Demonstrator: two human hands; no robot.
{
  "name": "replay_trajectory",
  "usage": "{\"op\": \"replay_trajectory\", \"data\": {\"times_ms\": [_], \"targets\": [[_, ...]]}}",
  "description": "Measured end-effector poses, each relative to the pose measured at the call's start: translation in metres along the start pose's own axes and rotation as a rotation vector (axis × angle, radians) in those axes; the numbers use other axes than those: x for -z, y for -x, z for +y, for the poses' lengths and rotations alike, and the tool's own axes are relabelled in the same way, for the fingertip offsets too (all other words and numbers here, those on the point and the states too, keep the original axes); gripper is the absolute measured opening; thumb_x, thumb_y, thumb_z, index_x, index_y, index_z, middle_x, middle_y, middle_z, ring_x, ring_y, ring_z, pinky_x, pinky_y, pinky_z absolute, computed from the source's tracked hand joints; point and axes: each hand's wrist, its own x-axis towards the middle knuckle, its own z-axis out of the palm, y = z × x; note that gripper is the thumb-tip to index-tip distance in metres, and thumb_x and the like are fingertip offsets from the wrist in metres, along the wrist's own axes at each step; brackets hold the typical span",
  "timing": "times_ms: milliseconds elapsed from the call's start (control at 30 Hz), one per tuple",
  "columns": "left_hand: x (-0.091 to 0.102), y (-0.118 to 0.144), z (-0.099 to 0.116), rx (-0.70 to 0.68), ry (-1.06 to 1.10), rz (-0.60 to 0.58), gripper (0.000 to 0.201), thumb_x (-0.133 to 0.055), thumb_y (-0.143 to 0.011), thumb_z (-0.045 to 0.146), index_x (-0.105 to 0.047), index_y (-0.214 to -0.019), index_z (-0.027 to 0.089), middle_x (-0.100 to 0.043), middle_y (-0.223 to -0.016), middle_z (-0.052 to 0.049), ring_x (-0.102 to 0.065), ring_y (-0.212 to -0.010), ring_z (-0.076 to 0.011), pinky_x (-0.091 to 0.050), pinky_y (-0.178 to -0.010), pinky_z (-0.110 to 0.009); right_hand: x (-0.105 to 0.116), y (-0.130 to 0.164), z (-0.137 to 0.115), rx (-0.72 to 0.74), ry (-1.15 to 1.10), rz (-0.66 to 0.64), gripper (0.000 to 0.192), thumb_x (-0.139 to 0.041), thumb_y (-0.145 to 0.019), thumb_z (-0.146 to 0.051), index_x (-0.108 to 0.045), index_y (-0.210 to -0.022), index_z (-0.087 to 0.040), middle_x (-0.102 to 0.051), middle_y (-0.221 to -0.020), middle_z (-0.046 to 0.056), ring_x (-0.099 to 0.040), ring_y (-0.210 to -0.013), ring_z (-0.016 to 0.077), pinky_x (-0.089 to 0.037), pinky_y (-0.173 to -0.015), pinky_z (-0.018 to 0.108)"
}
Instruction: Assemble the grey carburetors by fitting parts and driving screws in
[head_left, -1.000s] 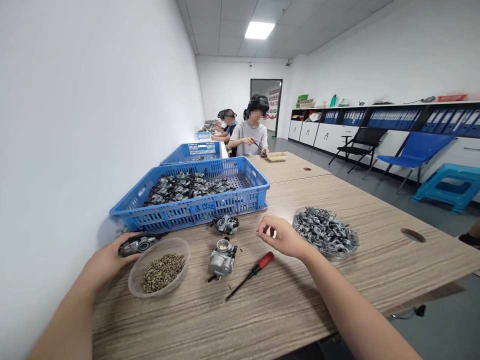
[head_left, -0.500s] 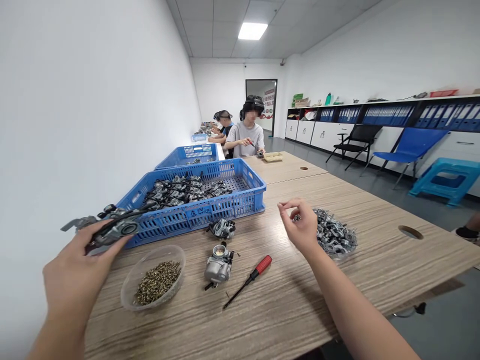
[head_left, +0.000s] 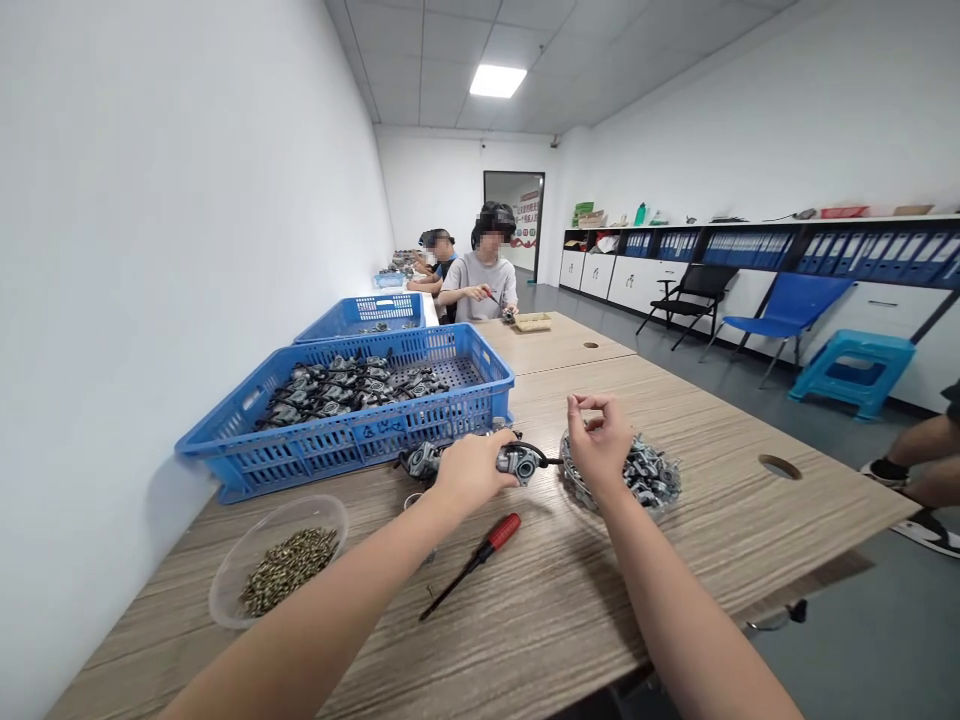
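Note:
My left hand (head_left: pixel 469 470) grips a grey metal carburetor (head_left: pixel 517 461) above the wooden table (head_left: pixel 570 610), just left of my right hand. My right hand (head_left: pixel 598 443) hovers over a clear bowl of small grey metal parts (head_left: pixel 651 474), thumb and fingers pinched together; I cannot tell whether a small part sits between them. Another carburetor (head_left: pixel 420 460) lies on the table behind my left wrist. A red-handled screwdriver (head_left: pixel 472 565) lies below my left hand.
A clear bowl of brass screws (head_left: pixel 281 570) stands at the near left. A blue crate of carburetors (head_left: pixel 349 400) sits at the back left, a second crate (head_left: pixel 367 315) behind it. People work further along the table. Chairs and a blue stool (head_left: pixel 851 370) stand right.
My left hand carried the carburetor from the far left, past the crate, over to the middle beside my right hand. My right hand rose to the parts bowl and stays pinched there.

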Motion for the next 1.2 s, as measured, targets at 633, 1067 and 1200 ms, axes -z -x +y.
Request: {"op": "replay_trajectory", "data": {"times_ms": [633,1067,1200], "targets": [[-0.062,-0.116,0.054,0.021,-0.097,-0.14,0.049,-0.076,-0.108,0.045,-0.066,-0.149,0.02,-0.075,-0.135,-0.012,-0.076,-0.118,-0.029,-0.066,-0.103,-0.051,0.0,-0.001,0.008,0.121,0.079,-0.098,0.021,-0.069,-0.109,-0.033,-0.063,-0.091,-0.024,-0.081,-0.099,0.004,-0.063,-0.068,0.0171,-0.046,-0.063,0.031],[0.02,-0.032,0.019,-0.128,-0.208,-0.003,0.036,-0.06,-0.113,0.044,-0.063,-0.141,0.022,-0.082,-0.119,-0.015,-0.08,-0.115,-0.036,-0.06,-0.094,-0.044,0.003,-0.005,0.019,0.142,0.169,-0.267,0.017,-0.066,-0.111,-0.035,-0.067,-0.097,-0.026,-0.083,-0.103,0.006,-0.079,-0.098,0.0267,-0.054,-0.084,0.037],[0.035,0.052,-0.042,-0.156,-0.083,0.166,0.019,-0.051,-0.113,0.038,-0.066,-0.117,0.027,-0.081,-0.107,-0.004,-0.079,-0.096,-0.025,-0.055,-0.077,-0.034,0.006,-0.002,0.002,0.15,0.084,-0.453,0.016,-0.07,-0.11,-0.04,-0.071,-0.099,-0.028,-0.086,-0.105,0.004,-0.081,-0.092,0.0255,-0.057,-0.078,0.036]]}}
